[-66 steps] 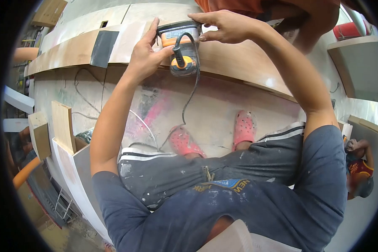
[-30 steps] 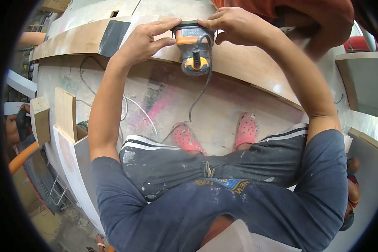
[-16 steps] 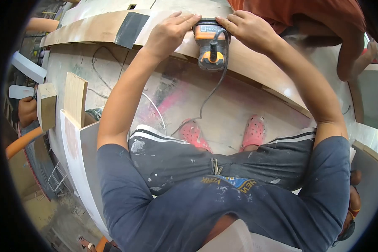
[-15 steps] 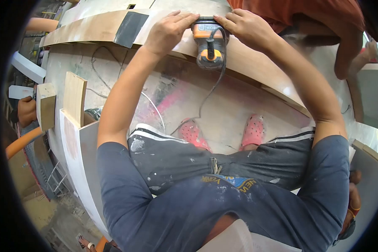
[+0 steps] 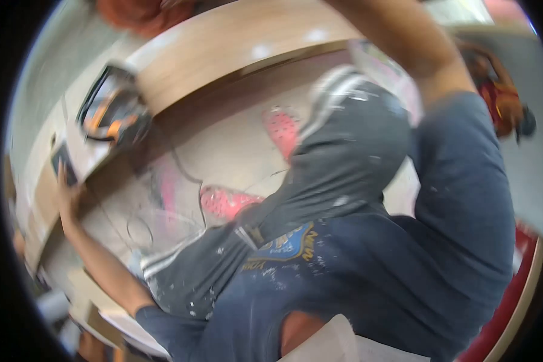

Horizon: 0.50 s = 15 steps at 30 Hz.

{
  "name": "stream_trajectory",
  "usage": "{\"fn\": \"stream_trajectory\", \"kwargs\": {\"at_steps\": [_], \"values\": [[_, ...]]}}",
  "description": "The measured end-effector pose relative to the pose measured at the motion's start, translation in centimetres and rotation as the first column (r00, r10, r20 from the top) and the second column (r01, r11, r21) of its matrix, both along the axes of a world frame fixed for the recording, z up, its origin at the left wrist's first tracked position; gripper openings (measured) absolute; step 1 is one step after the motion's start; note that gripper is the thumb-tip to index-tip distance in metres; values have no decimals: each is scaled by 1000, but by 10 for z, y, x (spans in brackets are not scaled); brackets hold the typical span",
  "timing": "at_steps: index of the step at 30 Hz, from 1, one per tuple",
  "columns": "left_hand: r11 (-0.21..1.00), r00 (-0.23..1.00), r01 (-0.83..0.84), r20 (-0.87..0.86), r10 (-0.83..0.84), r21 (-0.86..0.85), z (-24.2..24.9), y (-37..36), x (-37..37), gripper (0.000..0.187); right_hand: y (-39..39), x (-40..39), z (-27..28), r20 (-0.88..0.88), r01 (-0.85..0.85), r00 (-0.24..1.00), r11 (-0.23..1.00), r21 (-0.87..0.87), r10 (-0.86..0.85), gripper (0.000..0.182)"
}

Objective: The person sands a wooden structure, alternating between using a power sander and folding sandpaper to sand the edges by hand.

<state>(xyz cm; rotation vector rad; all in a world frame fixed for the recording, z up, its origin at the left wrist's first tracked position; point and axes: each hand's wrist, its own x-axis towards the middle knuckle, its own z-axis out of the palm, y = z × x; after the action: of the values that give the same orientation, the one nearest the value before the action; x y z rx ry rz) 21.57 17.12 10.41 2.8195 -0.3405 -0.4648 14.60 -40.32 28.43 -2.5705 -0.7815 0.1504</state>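
My left hand [image 5: 70, 194] reaches out at the far left, fingers stretched over the edge of a dark grey rectangular patch [image 5: 63, 161] on the curved wooden panel [image 5: 223, 42]. The picture is smeared there, and whether the fingers press on the patch is hard to make out. An orange and black power sander [image 5: 117, 114] rests on the panel, above and right of that hand, touched by neither hand. Its cord [image 5: 184, 169] hangs down towards the floor. My right arm stretches up past the top edge, so the right hand is out of sight.
Pink clogs [image 5: 226, 202] are on my feet on the paint-stained floor [image 5: 235, 151]. Another person in orange clothing [image 5: 142, 15] is beyond the panel at the top left. A person in dark red [image 5: 501, 99] is at the right, near a grey surface [image 5: 540, 175].
Both hands have left the sander, which now stands on the panel. My left hand has moved to the dark patch; my right hand has gone out of view. The view has turned right.
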Motion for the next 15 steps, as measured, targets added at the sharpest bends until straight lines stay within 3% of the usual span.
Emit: {"fn": "stream_trajectory", "kwargs": {"at_steps": [1,2,4,5,6,7,8,9,10,11,12,13,14,15], "values": [[994,999,44,-22,-42,104,17,-21,-11,84,-11,-18,6,35,74,996,995,73,-77,38],[999,996,-36,-80,33,-34,10,-20,-11,82,-21,-36,-5,82,135,986,980,144,-148,38],[973,933,199,284,-224,112,-20,9,-7,75,-35,-76,-35,172,208,947,923,323,-273,40],[963,912,170,336,-235,210,-27,16,-7,72,-38,-100,-42,98,315,919,858,405,-383,38],[947,960,90,225,-164,307,-12,9,-15,65,-38,-120,-53,21,397,885,777,488,-466,36],[805,994,-105,73,77,584,53,-67,-38,59,-41,-131,-64,-75,438,873,705,558,-482,34],[928,677,186,643,-358,322,36,-20,-25,55,-43,-141,-69,-177,480,857,625,615,-484,32],[904,512,338,754,-410,262,56,-3,2,52,-45,-145,-65,-234,488,861,607,627,-451,44],[940,773,-173,632,-55,293,106,-58,-28,45,-41,-144,-66,-293,468,871,483,740,-394,53],[946,457,197,830,-321,257,140,-86,-27,38,-32,-137,-66,-336,440,886,352,826,-319,62],[967,464,210,855,-230,146,166,-128,-42,35,-24,-131,-61,-359,408,903,215,887,-234,72],[843,341,515,864,-370,157,198,-192,-62,35,-18,-135,-36,-475,495,868,207,844,-144,89],[757,416,651,809,-415,53,212,-244,-85,36,-14,-137,-22,-548,553,833,159,818,-79,90],[659,404,740,695,-595,134,214,-278,-93,36,-13,-137,-17,-552,553,833,60,831,-42,84]]}}
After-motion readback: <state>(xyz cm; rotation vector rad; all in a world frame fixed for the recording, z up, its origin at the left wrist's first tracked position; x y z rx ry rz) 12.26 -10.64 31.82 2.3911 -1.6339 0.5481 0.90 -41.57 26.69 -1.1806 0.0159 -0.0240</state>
